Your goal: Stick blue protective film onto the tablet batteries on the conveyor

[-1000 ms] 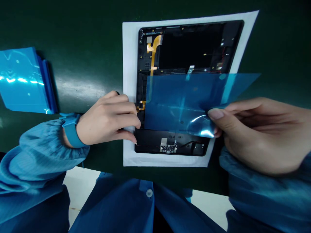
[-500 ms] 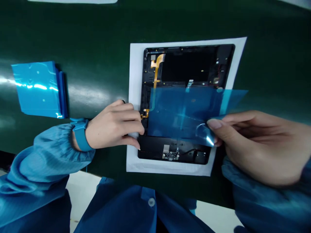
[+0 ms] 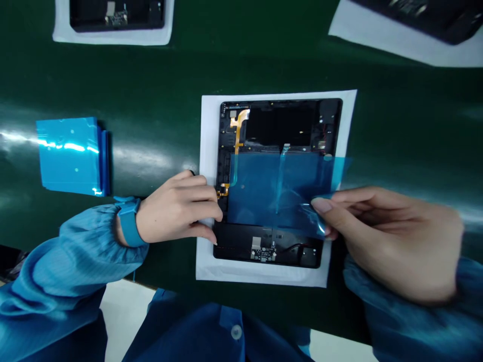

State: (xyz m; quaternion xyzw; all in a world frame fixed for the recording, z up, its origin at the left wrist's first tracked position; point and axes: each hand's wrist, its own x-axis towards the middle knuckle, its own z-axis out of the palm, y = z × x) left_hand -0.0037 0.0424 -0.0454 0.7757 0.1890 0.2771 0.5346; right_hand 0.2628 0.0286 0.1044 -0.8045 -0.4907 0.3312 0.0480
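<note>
An open black tablet housing (image 3: 281, 123), with circuit parts and an orange ribbon cable (image 3: 237, 133) showing, lies on a white sheet (image 3: 260, 276). Across its middle and lower part spreads a see-through blue film (image 3: 256, 191). The film's right edge sticks out past the housing. Between thumb and fingers, my right hand (image 3: 392, 236) pinches that film near its lower right corner, which is bent and shiny. My left hand (image 3: 181, 206) is curled against the housing's left edge, thumb near the lower left corner, holding it. The left fingertips are partly hidden.
On the green table (image 3: 264, 65), a stack of blue film sheets (image 3: 70, 156) lies to the left. Farther back are two more black housings, one at the upper left (image 3: 139, 17) and one at the upper right (image 3: 445, 22), each on a white sheet.
The view has tipped forward, bringing the two far housings into sight. My right hand has brought the film slightly left, so less of it overhangs. My left hand stays at the housing's edge.
</note>
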